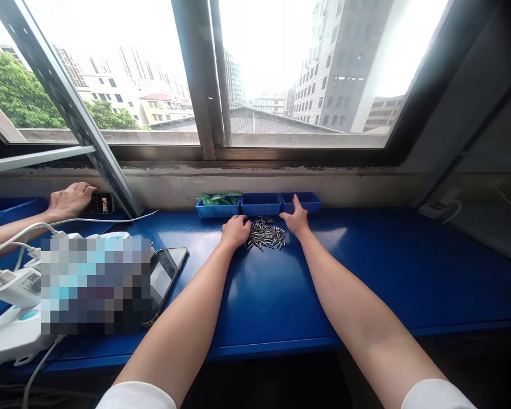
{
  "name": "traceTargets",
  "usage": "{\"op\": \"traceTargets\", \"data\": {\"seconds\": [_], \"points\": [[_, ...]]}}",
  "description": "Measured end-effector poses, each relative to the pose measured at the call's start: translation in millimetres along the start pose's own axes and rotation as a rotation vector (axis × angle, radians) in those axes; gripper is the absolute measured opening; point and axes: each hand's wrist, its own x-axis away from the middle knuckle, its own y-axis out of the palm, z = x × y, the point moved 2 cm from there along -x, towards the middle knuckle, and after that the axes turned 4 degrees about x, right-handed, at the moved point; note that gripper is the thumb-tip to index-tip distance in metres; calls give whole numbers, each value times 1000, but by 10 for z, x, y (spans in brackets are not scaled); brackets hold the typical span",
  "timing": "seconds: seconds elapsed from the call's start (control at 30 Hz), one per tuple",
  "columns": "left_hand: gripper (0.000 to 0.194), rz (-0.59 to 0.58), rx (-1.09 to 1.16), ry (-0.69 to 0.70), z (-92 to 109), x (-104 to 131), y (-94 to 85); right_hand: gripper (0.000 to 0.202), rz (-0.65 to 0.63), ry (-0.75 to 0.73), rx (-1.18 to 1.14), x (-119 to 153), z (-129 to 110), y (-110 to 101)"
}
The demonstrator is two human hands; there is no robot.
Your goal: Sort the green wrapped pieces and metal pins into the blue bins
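A loose pile of small, thin metal pieces (266, 234), silver and black, lies on the blue table between my hands. My left hand (237, 232) is at the pile's left edge, its fingers curled closed; whatever they may hold is hidden. To the right of the pile, my right hand (297, 219) is open, with the thumb out toward the pile and a finger stretched up in front of the right blue bin (313, 203). Behind the pile stands the middle blue bin (261, 203). The left blue bin (218, 210) contains green plastic packets (221, 199).
Left of my arm lie a phone (168, 278) and a white power strip (15, 335) with chargers and cables. At far left, another person's hand (72, 199) is beside a dark device (102, 203). A metal post (111, 170) rises before the window.
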Motion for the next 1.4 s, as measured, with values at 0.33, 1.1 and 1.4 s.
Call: {"op": "traceTargets", "data": {"seconds": [0.33,1.1,1.4], "points": [[65,-134,-56,184,42,95,40,29,-87,-261,94,92,-69,175],[59,-217,-163,236,76,82,172,18,-279,-310,110,162,-142,353],[59,-177,-145,236,107,87,138,19,-236,-293,48,161,-149,346]]}}
